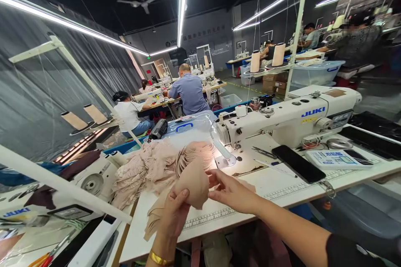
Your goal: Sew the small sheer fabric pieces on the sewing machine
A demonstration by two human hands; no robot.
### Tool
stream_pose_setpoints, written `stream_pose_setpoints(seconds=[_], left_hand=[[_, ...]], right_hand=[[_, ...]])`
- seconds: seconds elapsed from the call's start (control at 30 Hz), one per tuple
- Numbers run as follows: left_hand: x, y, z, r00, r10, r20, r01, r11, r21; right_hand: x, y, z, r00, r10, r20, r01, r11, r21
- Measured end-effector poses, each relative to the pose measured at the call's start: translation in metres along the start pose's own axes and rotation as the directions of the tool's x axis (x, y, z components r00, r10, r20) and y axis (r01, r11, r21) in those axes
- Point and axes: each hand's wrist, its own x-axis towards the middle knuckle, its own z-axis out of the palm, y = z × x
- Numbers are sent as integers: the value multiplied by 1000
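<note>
A beige padded bra cup (193, 183) is held over the near edge of the white sewing table (282, 187). My left hand (173, 212), with a gold bangle on the wrist, grips the cup's lower left with thin beige fabric hanging below it. My right hand (230, 192) pinches the cup's right edge. Behind them lies a stack of beige cups (196, 152) beside a heap of pink lace pieces (144, 171). The white Juki sewing machine (291, 117) stands just beyond, its needle area lit.
A black phone (297, 163), a booklet (333, 159) and scissors (263, 152) lie on the table right of the needle. A second Juki machine (19, 212) sits at the left. Thread cones (278, 54) hang on a rack. Other people sew at tables behind.
</note>
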Motion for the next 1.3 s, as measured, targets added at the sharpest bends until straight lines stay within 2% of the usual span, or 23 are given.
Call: stream_pose_setpoints(seconds=[0.07,0.17,0.23,0.3,0.4,0.47,0.53,0.63,0.73,0.9,1.0,1.03,1.1,1.17,1.2,1.27,1.3], left_hand=[[-4,-19,10,1000,2,-15,-4,993,-116],[-8,-35,16,998,-35,47,42,982,-182],[-8,-32,15,991,-76,112,94,982,-166],[-6,-24,12,986,-98,133,115,985,-129],[0,-13,10,1000,-18,-1,18,997,-72],[3,-14,11,993,54,-107,-59,997,-51],[6,-19,12,981,94,-172,-105,993,-57],[9,-26,11,967,116,-225,-140,986,-90],[10,-25,8,959,122,-257,-156,981,-118],[9,-10,0,914,168,-369,-219,970,-102],[4,-6,-9,888,174,-426,-216,975,-52],[2,-7,-12,892,157,-423,-195,980,-48],[-5,-12,-15,927,63,-370,-99,992,-79],[-13,-21,-11,967,-98,-234,67,989,-135],[-18,-26,-6,973,-178,-148,156,976,-153],[-24,-35,7,960,-279,6,276,948,-157],[-26,-39,15,957,-286,53,291,944,-154]], right_hand=[[2,6,11,1000,-20,10,19,997,74],[3,8,17,1000,-27,-14,28,994,110],[3,2,11,997,-5,74,1,999,52],[4,-6,0,986,25,166,-13,997,-78],[9,-11,-14,984,46,171,-13,981,-191],[12,-6,-18,985,60,162,-45,995,-92],[14,5,-18,980,73,184,-89,993,76],[15,20,-19,973,73,217,-130,956,264],[14,26,-24,978,111,175,-169,916,363],[7,19,-45,979,185,82,-203,893,401],[1,16,-58,979,201,29,-196,896,398],[-1,16,-61,979,203,11,-190,898,396],[-4,15,-61,979,200,-26,-174,903,393],[-6,16,-55,980,191,-58,-153,907,393],[-7,17,-50,980,185,-73,-142,907,396],[-9,19,-37,980,174,-98,-122,908,401],[-11,20,-29,980,164,-115,-108,917,385]])
